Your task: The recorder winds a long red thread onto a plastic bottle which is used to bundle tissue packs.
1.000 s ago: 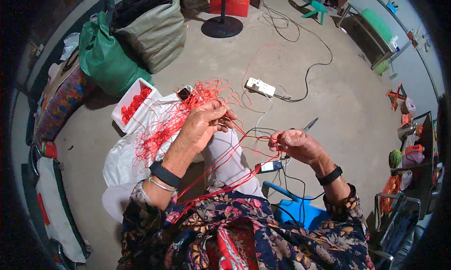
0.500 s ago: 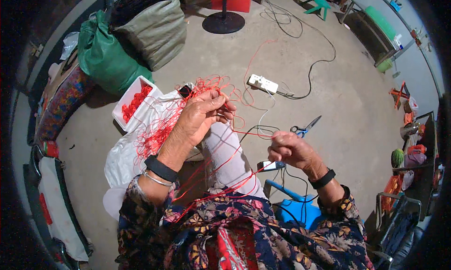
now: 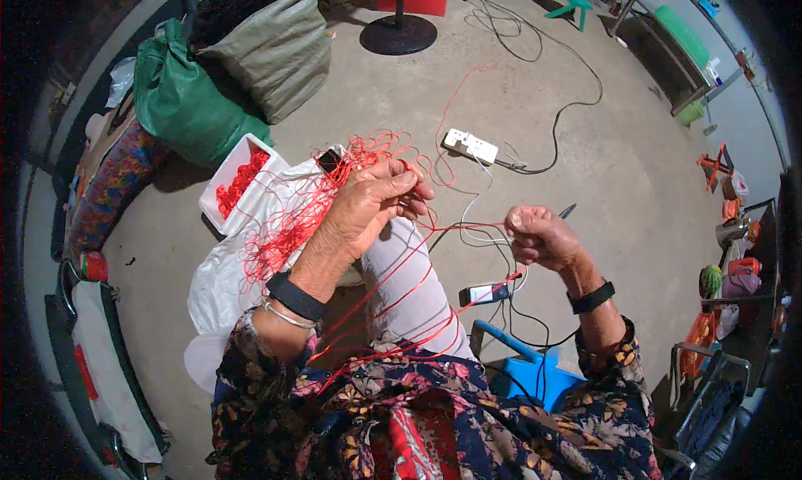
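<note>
Red cord (image 3: pixel 451 226) runs taut between my two hands above my light-coloured trouser leg. My left hand (image 3: pixel 372 200) is closed, thumb pressed against the fingers, with cord pinched in it. My right hand (image 3: pixel 543 236) is curled shut on the cord's other stretch, a little lower and to the right. A loose tangle of the same red cord (image 3: pixel 288 246) spills from beside my left hand over a white cloth (image 3: pixel 219 284). More strands cross my thigh down to my patterned top. Scissors (image 3: pixel 569 210) lie on the floor, mostly hidden behind my right hand.
A white box (image 3: pixel 214 198) of red pieces stands left, near a green sack (image 3: pixel 180 104) and a greyish sack (image 3: pixel 280 54). On the floor ahead lies a white power strip (image 3: pixel 469 146) with trailing cables. A blue plastic object (image 3: pixel 535 375) sits by my right knee.
My right hand has moved up and to the right, drawing the cord out and covering most of the scissors. My left hand has shifted slightly right.
</note>
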Motion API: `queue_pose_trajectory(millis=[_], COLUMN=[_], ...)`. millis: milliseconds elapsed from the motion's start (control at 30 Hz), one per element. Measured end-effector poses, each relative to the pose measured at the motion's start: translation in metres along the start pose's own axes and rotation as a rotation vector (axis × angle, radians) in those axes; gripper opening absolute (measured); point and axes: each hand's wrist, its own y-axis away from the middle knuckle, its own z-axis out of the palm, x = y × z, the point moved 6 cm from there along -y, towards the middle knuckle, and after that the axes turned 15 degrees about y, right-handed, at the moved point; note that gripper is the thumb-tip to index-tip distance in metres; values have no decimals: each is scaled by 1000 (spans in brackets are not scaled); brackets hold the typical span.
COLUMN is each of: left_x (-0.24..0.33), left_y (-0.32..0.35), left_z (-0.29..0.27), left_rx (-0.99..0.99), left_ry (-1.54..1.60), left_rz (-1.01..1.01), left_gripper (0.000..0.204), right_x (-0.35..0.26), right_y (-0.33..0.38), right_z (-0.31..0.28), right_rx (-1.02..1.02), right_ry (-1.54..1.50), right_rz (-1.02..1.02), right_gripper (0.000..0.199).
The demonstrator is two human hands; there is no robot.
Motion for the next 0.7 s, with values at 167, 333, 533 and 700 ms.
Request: queue_pose_trajectory(millis=[167, 333, 533, 700], left_x=[-2, 1, 5, 10], left_y=[-2, -7, -6, -7], left_z=[-1, 12, 6, 0], left_rx=[2, -54, -29, -23], left_ry=[-12, -25, -6, -13], left_rz=[10, 6, 18, 77], left_gripper=[20, 21, 20, 22], right_x=[11, -34, -101, -107], right_y=[19, 41, 77, 77], right_z=[-2, 12, -15, -44], right_rx=[-64, -158, -24, 174], right_ry=[274, -269, 134, -192], right_rz=[107, -363, -701, -615], right_gripper=[28, 20, 30, 48])
